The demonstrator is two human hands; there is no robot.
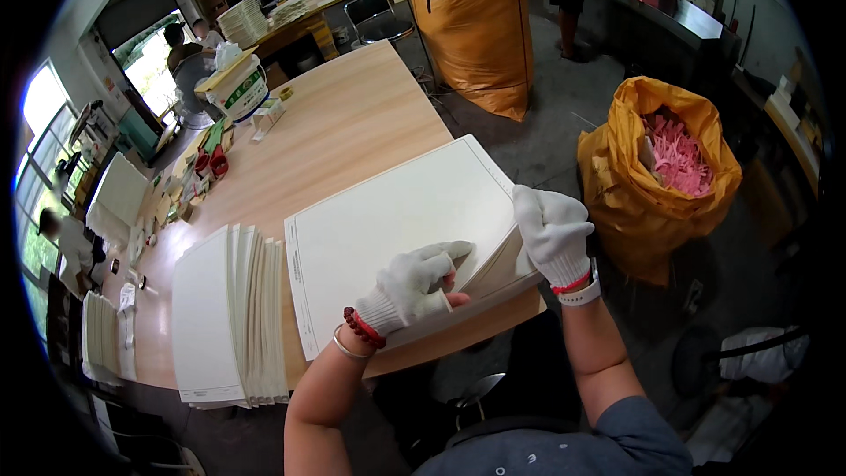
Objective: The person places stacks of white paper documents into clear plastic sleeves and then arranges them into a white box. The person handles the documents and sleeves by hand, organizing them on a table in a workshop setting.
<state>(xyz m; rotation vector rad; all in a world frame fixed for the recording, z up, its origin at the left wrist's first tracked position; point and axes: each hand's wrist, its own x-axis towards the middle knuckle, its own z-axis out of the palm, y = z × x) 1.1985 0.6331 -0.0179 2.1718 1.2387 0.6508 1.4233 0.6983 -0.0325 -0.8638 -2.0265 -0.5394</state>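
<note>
A stack of large white paper sheets (388,211), printed with thin border lines, lies at the table's near right corner. My left hand (410,286), in a white knit glove with some bare fingertips showing, lies on the top sheet near its front edge, fingers stretched to the right. My right hand (553,234), also gloved, is closed at the right edge of the stack and pinches a sheet corner there. Beneath that corner the sheets bend and a gap shows between them. Just left of the stack, fanned bundles of similar sheets (211,317) lie on the wooden table (352,115).
A yellow sack (617,211) of pink paper strips stands right of the table, a large orange sack (476,35) beyond it. A white bucket (236,88), tape roll (286,92) and red-handled tool (211,161) sit on the table's far left. Other people are in the background.
</note>
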